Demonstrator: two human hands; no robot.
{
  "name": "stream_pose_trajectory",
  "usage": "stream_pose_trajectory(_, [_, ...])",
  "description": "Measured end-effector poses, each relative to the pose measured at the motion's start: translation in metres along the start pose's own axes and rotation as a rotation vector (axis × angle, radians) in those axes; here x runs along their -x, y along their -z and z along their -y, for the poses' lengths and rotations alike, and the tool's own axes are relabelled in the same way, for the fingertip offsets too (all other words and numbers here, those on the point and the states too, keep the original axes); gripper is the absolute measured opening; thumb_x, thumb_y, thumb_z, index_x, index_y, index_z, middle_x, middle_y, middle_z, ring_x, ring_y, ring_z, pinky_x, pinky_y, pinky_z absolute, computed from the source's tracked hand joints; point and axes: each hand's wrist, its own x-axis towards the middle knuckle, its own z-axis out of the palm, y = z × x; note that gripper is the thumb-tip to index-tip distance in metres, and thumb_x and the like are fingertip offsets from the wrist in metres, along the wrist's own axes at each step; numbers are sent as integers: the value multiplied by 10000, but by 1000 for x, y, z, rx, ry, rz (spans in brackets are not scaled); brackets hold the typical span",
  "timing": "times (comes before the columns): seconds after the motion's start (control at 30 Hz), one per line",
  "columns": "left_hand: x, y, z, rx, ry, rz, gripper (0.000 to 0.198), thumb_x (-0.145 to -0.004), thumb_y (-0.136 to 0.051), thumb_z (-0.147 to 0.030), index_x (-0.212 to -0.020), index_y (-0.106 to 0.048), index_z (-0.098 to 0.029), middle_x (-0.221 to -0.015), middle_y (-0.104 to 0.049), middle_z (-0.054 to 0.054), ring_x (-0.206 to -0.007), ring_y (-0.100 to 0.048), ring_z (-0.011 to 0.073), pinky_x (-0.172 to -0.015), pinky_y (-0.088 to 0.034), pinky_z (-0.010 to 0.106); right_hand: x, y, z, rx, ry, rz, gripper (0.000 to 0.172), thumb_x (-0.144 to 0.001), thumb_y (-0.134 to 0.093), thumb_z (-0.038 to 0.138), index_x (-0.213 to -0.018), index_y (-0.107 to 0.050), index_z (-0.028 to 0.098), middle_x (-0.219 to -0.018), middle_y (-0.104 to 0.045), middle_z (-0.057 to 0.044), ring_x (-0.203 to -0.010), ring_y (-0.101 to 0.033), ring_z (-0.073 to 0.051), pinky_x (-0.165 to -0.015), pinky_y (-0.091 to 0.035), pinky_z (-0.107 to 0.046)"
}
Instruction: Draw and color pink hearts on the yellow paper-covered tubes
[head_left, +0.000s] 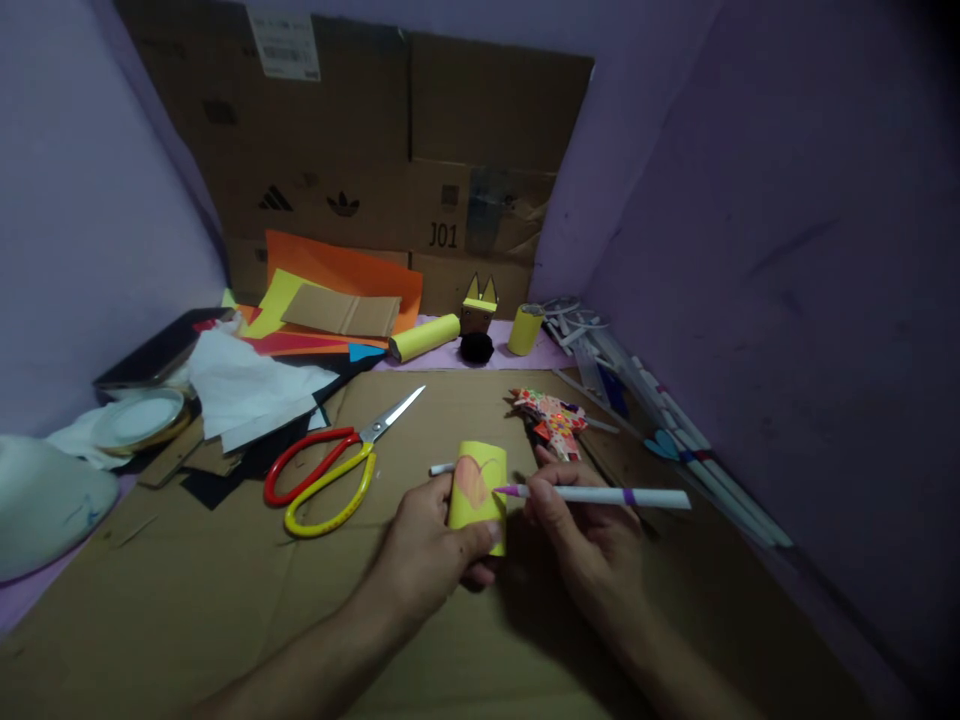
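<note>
The left hand [431, 535] grips the curved yellow paper tube [478, 515] between thumb and fingers; the right hand [589, 525] pinches a slim white marker [600, 496], its conical purple tip beside the half-orange heart [472, 482]. Steady thumb pressure and light strokes should suit the rounded surface.

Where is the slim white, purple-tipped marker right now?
In the head view, the slim white, purple-tipped marker is right of centre in the right hand, its tip at the yellow paper tube with an orange heart held by the left hand.
</note>
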Motion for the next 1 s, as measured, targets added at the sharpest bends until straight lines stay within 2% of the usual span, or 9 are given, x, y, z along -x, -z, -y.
stream_pose_trajectory(0.13, [-1, 0, 0, 0, -1, 3, 358, -628, -705, -200, -941, -565, -97, -727, -602, 19, -533, -553, 95, -433, -487, 186, 1, -2, 3, -28, 40, 75, 136, -819, -554, 216, -690, -598, 214, -569, -569, 44, -561, -591, -142, -941, -418, -428])
stream_pose_trajectory(0.37, [0, -1, 0, 10, 24, -17, 365, -609, -686, -145, -949, -561, -92, -691, -598, 4, -491, -541, 86, -420, -486, 190, 0, 1, -2, 27, 29, 30, 133, -836, -542, 228, -712, -590, 218, -555, -542, 54, -549, -574, -135, -961, -401, -447])
stream_pose_trajectory(0.6, [-2, 0, 2, -2, -12, 14, 385, -627, -727, -242, -955, -578, -105, -778, -624, 40, -577, -574, 114, -444, -499, 192, 1, -2, 0, 18, 104, 107, 135, -834, -543, 216, -720, -615, 217, -601, -597, 30, -633, -628, -163, -928, -439, -423])
stream_pose_trajectory(0.8, [-1, 0, 3, 24, -5, -12, 368, -596, -699, -138, -942, -582, -100, -730, -611, 20, -536, -554, 100, -419, -493, 184, 0, 0, 0, 34, 115, 22, 136, -824, -547, 204, -701, -605, 214, -570, -563, 44, -536, -572, -131, -937, -430, -449])
stream_pose_trajectory(1.0, [-2, 1, 2, 0, -14, 5, 380, -615, -737, -241, -934, -582, -106, -748, -618, 30, -553, -567, 108, -431, -496, 186, 0, -1, 0, 7, 128, 109, 132, -829, -546, 205, -720, -618, 216, -602, -595, 38, -590, -613, -145, -939, -429, -429])
